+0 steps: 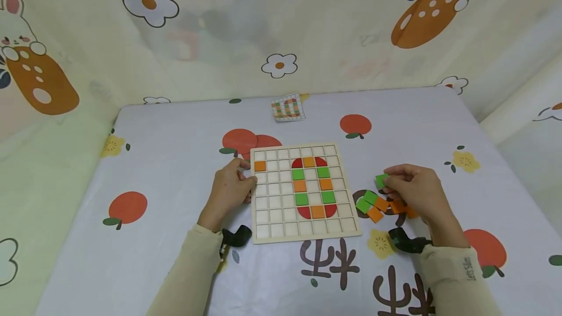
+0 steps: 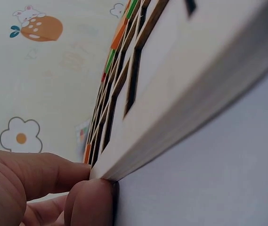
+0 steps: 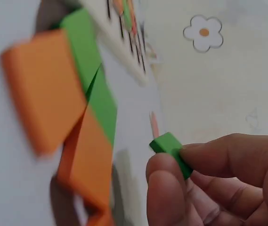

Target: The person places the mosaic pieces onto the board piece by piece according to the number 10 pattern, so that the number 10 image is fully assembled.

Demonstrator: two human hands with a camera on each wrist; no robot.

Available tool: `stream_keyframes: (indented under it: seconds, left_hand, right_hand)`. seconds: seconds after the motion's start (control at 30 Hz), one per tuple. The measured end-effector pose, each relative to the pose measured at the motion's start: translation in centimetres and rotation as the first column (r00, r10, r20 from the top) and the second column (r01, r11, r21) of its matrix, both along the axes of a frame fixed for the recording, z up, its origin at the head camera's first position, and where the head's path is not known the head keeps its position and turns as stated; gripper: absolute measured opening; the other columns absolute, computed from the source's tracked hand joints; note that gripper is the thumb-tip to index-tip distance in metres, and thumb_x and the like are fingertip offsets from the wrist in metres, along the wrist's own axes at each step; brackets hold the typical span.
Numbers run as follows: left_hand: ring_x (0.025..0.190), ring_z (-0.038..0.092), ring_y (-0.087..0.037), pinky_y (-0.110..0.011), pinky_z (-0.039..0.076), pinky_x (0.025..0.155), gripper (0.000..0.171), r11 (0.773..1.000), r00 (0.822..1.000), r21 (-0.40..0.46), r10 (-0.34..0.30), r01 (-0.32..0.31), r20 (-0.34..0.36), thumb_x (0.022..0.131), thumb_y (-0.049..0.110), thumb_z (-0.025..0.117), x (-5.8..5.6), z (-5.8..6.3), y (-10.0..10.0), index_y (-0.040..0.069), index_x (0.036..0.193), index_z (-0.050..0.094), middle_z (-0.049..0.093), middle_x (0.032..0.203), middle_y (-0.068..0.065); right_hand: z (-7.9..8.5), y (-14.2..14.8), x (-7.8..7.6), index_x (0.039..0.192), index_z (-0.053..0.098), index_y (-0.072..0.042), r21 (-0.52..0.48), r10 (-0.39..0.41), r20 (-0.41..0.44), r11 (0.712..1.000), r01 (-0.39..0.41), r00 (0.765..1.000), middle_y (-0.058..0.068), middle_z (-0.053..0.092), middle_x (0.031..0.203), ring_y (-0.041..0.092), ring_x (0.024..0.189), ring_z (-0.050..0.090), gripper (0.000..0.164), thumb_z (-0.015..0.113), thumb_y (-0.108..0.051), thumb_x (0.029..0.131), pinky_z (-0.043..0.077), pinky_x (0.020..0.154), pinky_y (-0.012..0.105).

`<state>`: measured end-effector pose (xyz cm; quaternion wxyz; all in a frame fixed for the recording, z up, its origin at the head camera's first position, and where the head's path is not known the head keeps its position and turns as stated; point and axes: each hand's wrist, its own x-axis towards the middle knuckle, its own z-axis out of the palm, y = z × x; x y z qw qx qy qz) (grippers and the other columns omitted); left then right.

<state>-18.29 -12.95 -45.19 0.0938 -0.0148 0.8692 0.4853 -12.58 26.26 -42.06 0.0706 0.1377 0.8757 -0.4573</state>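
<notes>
The right hand (image 1: 414, 190) pinches a small green square tile (image 1: 381, 180) between thumb and fingertips, lifted clear of the table (image 1: 175, 169) and held to the right of the board, apart from it. The right wrist view shows the same grip closely: the tile (image 3: 170, 147) is a thick, flat green block with clean edges, clamped at one corner so that most of its body sticks out beyond the fingers (image 3: 164, 188). Just below that hand lies a loose heap of spare green and orange square tiles (image 1: 378, 206), some overlapping.

The left hand (image 1: 230, 189) rests against the left edge of the pale wooden grid board (image 1: 263, 230), thumb and fingers curled onto its rim; the left wrist view shows the fingertips (image 2: 89, 202) pressed to the board's side (image 2: 181, 113), steadying it.

As for progress, I judge the work to be partly done. On the board's right half an oval ring (image 1: 313, 188) is complete: red rounded corner pieces with orange and green squares alternating down both sides and an orange square at top and bottom. Further left, only a single orange square tile (image 1: 260, 166) sits in the left column, with the cells beneath it unfilled. A small printed pattern card (image 1: 288, 108) lies at the far side of the table, showing a striped figure; its detail is too small to read. Measured against the spare tiles remaining, a left-hand figure appears barely begun.
</notes>
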Motion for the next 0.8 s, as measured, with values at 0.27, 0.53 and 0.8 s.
stream_keyframes:
  seconds: [0.27,0.53,0.8]
  left_hand:
    - [0.046,0.062,-0.015,-0.026,0.054,0.048,0.03,1.0,1.0,0.003,-0.003,0.003,-0.01,0.095,0.008,0.069,0.1,0.1,0.0,0.002,0.123,0.061,0.058,0.075,-0.009]
    - [0.046,0.062,-0.015,-0.026,0.054,0.048,0.03,1.0,1.0,0.02,-0.002,0.002,-0.004,0.094,0.008,0.069,0.1,0.1,0.0,0.002,0.122,0.061,0.058,0.076,-0.009]
    - [0.046,0.062,-0.015,-0.026,0.052,0.047,0.03,1.0,1.0,-0.004,-0.002,0.002,-0.004,0.095,0.009,0.069,0.1,0.1,-0.1,0.003,0.123,0.062,0.06,0.076,-0.008]
  right_hand:
    - [0.4,-2.4,-1.8,0.13,0.063,0.007,-0.189,0.017,0.014,0.982,-0.014,1.0,0.011,0.074,0.106,0.012,0.08,0.077,0.04,0.065,-0.023,0.103,0.063,0.076,0.028]
    - [0.5,-5.2,-3.5,0.129,0.063,0.007,-0.279,0.038,0.05,0.96,-0.023,0.998,0.009,0.074,0.1,0.014,0.078,0.075,0.038,0.067,-0.02,0.102,0.063,0.076,0.028]
    - [0.3,-8.4,-4.9,0.124,0.065,0.005,-0.331,0.082,0.047,0.942,-0.062,0.996,0.011,0.075,0.095,0.015,0.075,0.075,0.033,0.069,-0.017,0.1,0.063,0.073,0.027]
